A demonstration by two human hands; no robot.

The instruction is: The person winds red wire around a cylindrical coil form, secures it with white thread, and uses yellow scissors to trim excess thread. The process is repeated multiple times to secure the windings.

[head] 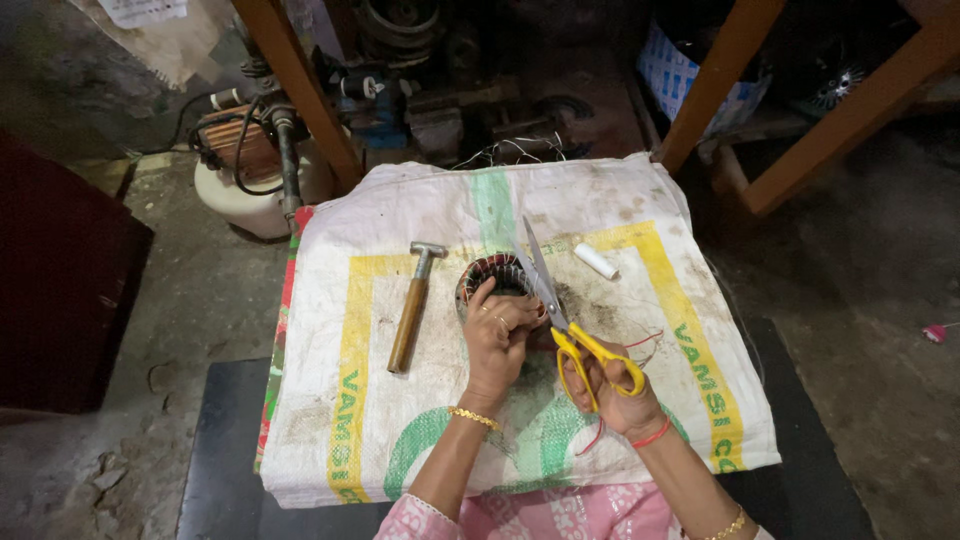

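At centre of the white woven sack, the right hand is clamped around the yellow handles of the scissors, blades shut, tips toward 12 o'clock. Left hand rests curled on the rim of the round motor stator, fingers touching its windings. Stator lies just at 10 o'clock of the scissors. Wooden-handled hammer at 9 o'clock; small white cylinder at 1 o'clock.
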